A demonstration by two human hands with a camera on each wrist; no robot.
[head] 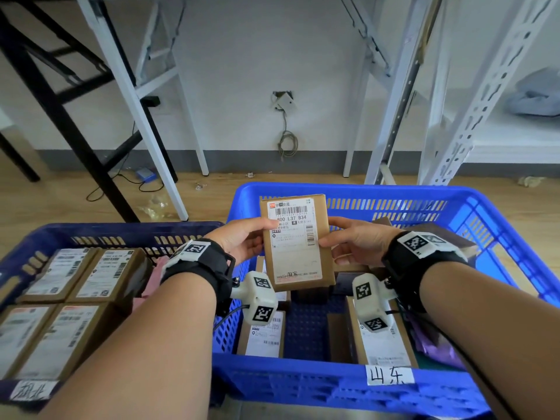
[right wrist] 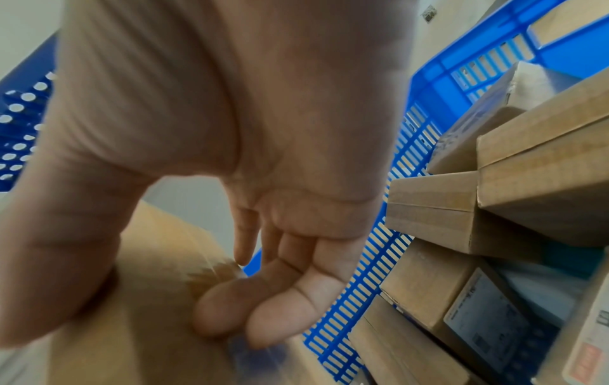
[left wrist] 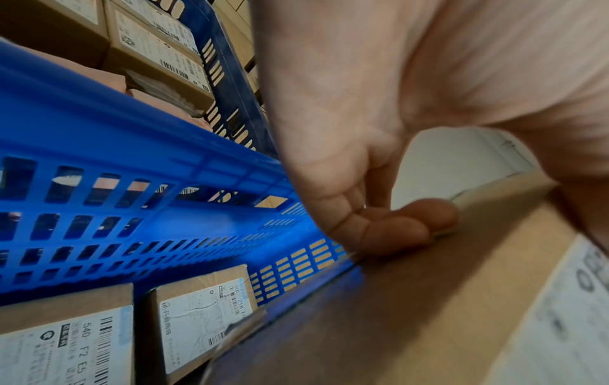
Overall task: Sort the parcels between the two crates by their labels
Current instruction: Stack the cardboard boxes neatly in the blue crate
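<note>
I hold a brown cardboard parcel (head: 298, 244) upright above the bright blue crate (head: 342, 386), its white shipping label facing me. My left hand (head: 242, 237) grips its left edge, thumb on the label and fingers (left wrist: 405, 229) behind. My right hand (head: 354, 241) grips the right edge the same way, with fingers (right wrist: 250, 307) under the parcel's back (right wrist: 138, 312). The dark blue crate (head: 127, 234) on the left holds several labelled boxes (head: 100, 277). More parcels (head: 263, 338) lie in the bright blue crate.
Each crate has a handwritten paper tag on its front wall: one (head: 389, 375) on the bright blue crate, one (head: 33, 391) on the dark one. White shelf legs (head: 136, 101) and a black frame (head: 60, 110) stand behind on the wooden floor. Cables (head: 121, 180) lie there.
</note>
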